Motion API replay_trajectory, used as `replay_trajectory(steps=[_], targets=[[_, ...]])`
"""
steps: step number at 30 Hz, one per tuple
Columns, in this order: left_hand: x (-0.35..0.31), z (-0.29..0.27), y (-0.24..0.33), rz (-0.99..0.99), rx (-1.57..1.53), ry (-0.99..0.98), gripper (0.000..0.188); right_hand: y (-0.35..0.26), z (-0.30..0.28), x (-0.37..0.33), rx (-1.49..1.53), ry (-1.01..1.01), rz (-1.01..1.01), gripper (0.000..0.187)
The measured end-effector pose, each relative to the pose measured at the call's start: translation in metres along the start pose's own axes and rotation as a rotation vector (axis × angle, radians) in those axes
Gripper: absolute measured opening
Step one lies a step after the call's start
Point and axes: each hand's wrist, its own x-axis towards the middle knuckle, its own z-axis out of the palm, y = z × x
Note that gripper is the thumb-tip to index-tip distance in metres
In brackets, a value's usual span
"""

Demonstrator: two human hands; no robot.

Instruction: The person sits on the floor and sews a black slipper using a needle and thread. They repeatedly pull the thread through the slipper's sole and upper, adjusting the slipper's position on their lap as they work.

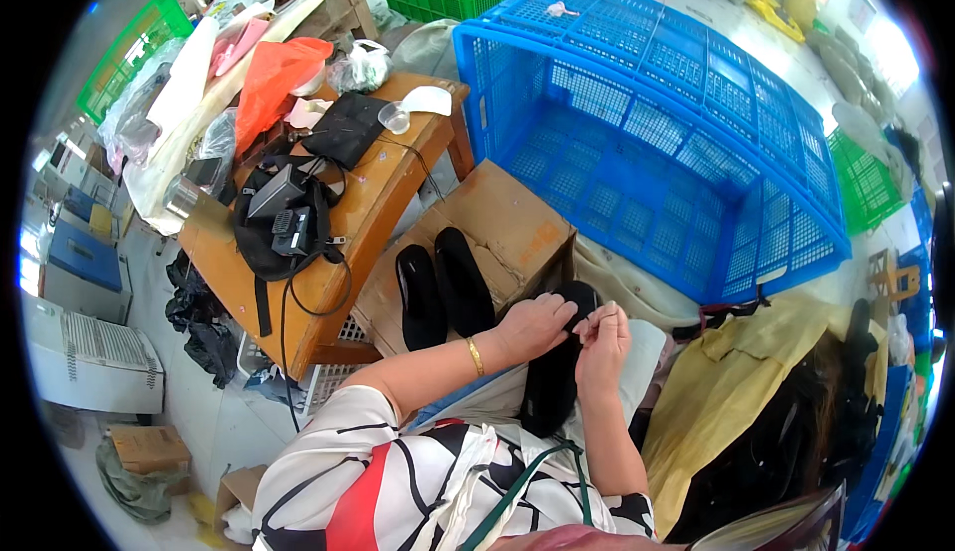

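A black cloth shoe (548,387) lies lengthwise on my lap, its far end pointing away from me. My left hand (535,328), with a gold bracelet at the wrist, is closed on the shoe's far part from its left side. Just right of the shoe, my right hand (604,340) is raised with thumb and fingers pressed together in a pinch. Whatever it pinches, if anything, is too small to make out. Two more black shoes, a left one (422,297) and a right one (464,282), lie side by side on a cardboard box (512,211) ahead of me.
A large blue plastic crate (647,113) lies on its side beyond the box. At left, a wooden table (383,188) carries a black bag (261,238) with a cable and a red plastic bag (279,79). Yellow sacking (731,382) covers dark goods at right.
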Motion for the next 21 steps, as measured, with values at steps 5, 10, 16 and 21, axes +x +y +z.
replay_trajectory(steps=[5, 10, 16, 21], targets=[[0.036, -0.011, -0.011, 0.351, 0.051, 0.052, 0.028, -0.028, -0.002, -0.009, 0.144, -0.004, -0.102, 0.027], [0.042, -0.024, 0.004, 0.659, 0.046, -0.125, 0.021, -0.036, -0.029, -0.038, 0.194, 0.033, -0.015, 0.024], [0.001, 0.012, 0.012, 0.685, -0.089, -0.338, 0.031, -0.019, -0.046, -0.090, 0.120, 0.080, 0.074, 0.025], [0.001, 0.019, 0.027, 0.627, -0.111, -0.407, 0.025, -0.022, -0.058, -0.098, 0.117, 0.125, 0.057, 0.026]])
